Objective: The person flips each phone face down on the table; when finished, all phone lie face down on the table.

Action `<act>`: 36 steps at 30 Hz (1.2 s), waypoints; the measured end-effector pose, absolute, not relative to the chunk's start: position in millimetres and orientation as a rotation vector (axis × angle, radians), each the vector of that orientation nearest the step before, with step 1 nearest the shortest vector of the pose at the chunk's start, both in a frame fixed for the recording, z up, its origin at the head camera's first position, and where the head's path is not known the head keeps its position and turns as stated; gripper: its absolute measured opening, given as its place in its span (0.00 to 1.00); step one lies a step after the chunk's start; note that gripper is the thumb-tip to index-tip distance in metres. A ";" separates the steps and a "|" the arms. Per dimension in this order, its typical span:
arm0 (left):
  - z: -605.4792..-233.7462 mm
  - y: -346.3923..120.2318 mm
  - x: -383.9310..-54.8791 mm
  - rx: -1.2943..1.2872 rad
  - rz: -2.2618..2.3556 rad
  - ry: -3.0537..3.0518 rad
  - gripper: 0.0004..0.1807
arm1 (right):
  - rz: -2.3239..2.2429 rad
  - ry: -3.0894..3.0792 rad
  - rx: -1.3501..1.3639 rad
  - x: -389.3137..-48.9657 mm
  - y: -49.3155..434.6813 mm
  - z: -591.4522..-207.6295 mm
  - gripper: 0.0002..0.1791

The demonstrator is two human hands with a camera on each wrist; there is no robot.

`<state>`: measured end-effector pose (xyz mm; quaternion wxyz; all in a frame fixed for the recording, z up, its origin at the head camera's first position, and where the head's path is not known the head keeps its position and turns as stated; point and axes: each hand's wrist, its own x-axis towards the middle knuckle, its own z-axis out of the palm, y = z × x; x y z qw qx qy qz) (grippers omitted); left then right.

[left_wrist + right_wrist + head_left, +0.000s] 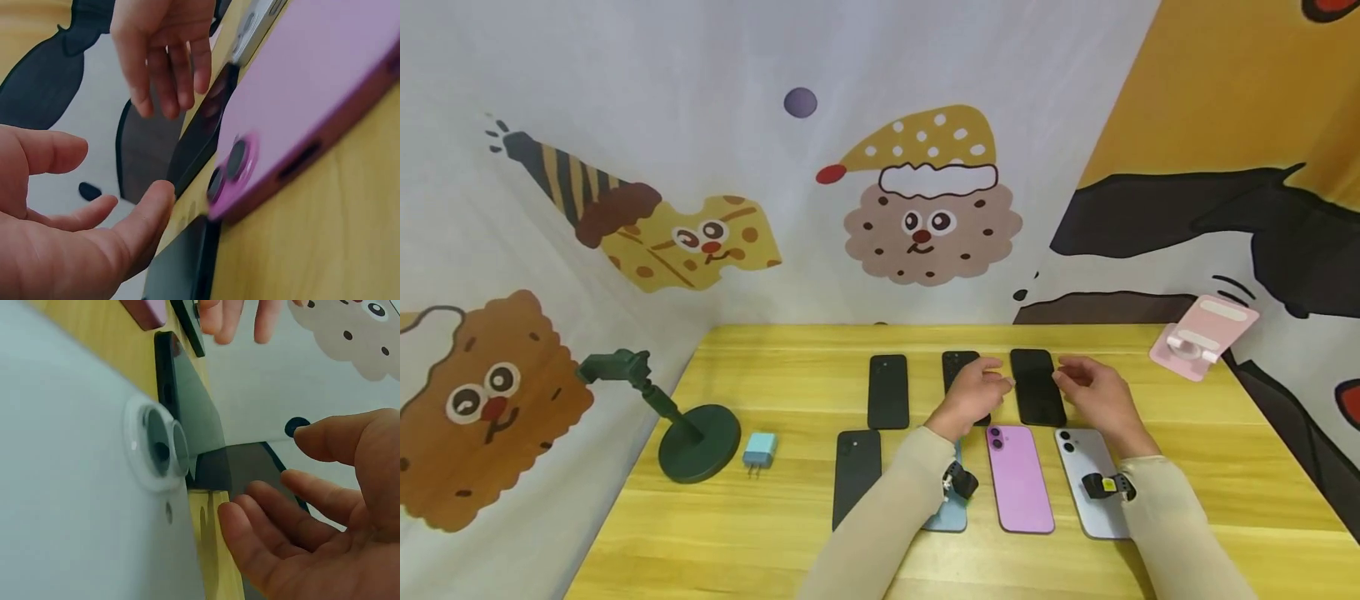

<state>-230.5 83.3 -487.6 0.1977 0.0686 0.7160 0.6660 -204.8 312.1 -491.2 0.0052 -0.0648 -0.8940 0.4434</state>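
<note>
My left hand [972,393] hovers over a dark phone [957,365] in the back row, its fingers relaxed with nothing in them. To its right lies a black phone [1037,387] with its glossy dark side up. Beside that phone's right edge is my right hand [1097,398], fingers loosely bent and holding nothing. Nearer me are a pink phone [1021,479] and a white phone [1084,471], camera sides up. The right wrist view shows the white phone [69,469] close beside the right hand [325,512]. My left forearm partly covers a light blue phone [951,515].
Two more black phones, one in back [888,392] and one in front [856,475], lie left of my left arm. Farther left are a blue charger plug [760,450] and a dark green stand [700,443]. A pink stand [1202,337] is at the back right corner.
</note>
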 end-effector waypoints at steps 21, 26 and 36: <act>-493.4 109.8 -223.8 -0.030 1.928 1.880 0.32 | 1.559 -2.840 -0.222 -210.5 314.9 -496.2 0.36; -492.9 111.0 -224.3 -0.020 1.971 1.886 0.34 | 1.540 -2.834 -0.200 -210.9 315.7 -495.8 0.36; -486.8 110.7 -229.9 -0.049 2.148 1.768 0.34 | 1.581 -2.828 -0.131 -217.8 311.8 -499.0 0.34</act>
